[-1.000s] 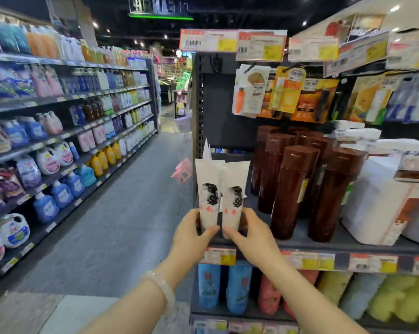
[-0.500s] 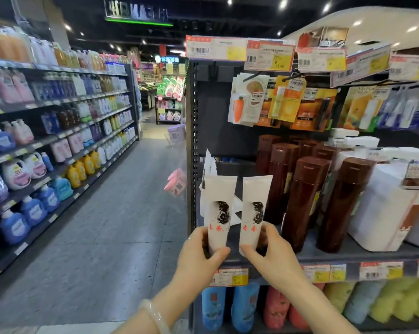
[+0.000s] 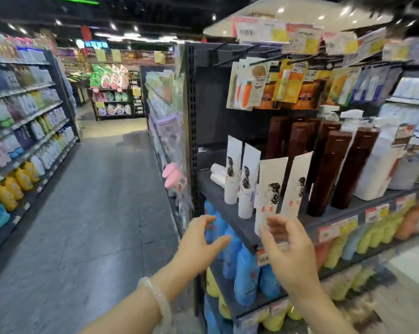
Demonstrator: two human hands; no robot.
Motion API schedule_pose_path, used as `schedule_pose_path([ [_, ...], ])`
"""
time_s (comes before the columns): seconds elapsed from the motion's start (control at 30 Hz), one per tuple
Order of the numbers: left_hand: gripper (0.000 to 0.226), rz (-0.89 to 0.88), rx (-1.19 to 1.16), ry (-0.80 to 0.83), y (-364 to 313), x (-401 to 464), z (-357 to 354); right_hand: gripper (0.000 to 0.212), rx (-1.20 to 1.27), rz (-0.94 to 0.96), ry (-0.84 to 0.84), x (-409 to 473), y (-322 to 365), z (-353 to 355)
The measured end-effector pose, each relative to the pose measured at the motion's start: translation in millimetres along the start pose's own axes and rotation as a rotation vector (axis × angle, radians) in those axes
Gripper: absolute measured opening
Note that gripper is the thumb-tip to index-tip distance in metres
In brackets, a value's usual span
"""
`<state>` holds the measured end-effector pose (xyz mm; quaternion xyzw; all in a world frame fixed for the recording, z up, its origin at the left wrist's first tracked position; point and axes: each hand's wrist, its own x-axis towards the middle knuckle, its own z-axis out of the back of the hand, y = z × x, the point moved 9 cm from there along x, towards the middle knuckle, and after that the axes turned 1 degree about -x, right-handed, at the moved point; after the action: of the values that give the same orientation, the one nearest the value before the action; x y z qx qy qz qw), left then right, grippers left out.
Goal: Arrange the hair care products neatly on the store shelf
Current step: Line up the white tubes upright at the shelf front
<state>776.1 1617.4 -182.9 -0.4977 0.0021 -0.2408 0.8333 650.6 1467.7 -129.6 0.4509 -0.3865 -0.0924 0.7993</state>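
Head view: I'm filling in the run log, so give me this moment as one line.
left hand: open, empty | right hand: open, empty | front white tubes: upright at shelf edge | brown bottles: beside them

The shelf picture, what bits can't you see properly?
- Price tags, head view: print blurred, unreadable.
- Front white tubes: bottoms hidden behind the right hand.
- Fallen tubes: mostly hidden by standing tubes.
- Hanging packs: text too small.
- Left hand: motion-blurred.
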Motion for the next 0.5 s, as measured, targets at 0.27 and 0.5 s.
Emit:
schedule_pose_path([
  [0.27, 0.051, -0.042, -0.069, 0.112, 24, 26, -6, 0.034, -0.179, -0.087, 0.154, -21, -2, -60],
  [0.5, 0.047, -0.117, -0.038, 0.134, 45, 91, 7, 0.036, -0.181, -0.107, 0.087, 10, -16, -109],
])
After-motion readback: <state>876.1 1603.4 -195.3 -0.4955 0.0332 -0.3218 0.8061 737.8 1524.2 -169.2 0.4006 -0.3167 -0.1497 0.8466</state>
